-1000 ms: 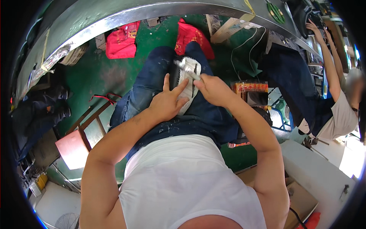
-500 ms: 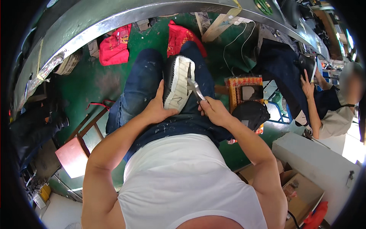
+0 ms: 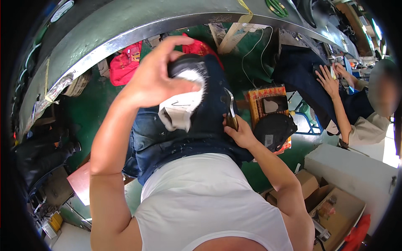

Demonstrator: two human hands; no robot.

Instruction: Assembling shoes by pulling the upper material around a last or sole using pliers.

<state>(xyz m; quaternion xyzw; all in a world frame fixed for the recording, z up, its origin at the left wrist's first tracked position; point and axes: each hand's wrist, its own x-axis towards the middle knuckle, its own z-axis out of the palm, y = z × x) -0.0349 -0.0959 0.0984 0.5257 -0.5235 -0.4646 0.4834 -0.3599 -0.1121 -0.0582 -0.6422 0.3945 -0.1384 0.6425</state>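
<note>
In the left part of my lap, my left hand (image 3: 153,79) is wrapped round a shoe in the making (image 3: 182,102), black with a pale underside. Its thumb presses across the pale side and the fingers curl over the black end; the hand is raised and slightly blurred. Beside my right thigh, my right hand (image 3: 240,134) is closed on the handle of a pair of pincers (image 3: 230,106) with a shiny curved metal head. The head points away from me, apart from the shoe. My jeans (image 3: 146,140) lie under the shoe.
A metal-edged workbench (image 3: 138,31) curves across the far side. Right of my knee are a black cap (image 3: 274,129) and a patterned orange-red packet (image 3: 255,100). At the right a co-worker's hand (image 3: 328,81) handles something dark. An open cardboard box (image 3: 343,209) stands near right.
My left hand has lifted and turned the shoe, its grip moving from the side to over the top. The pincers have come off the shoe, to its right.
</note>
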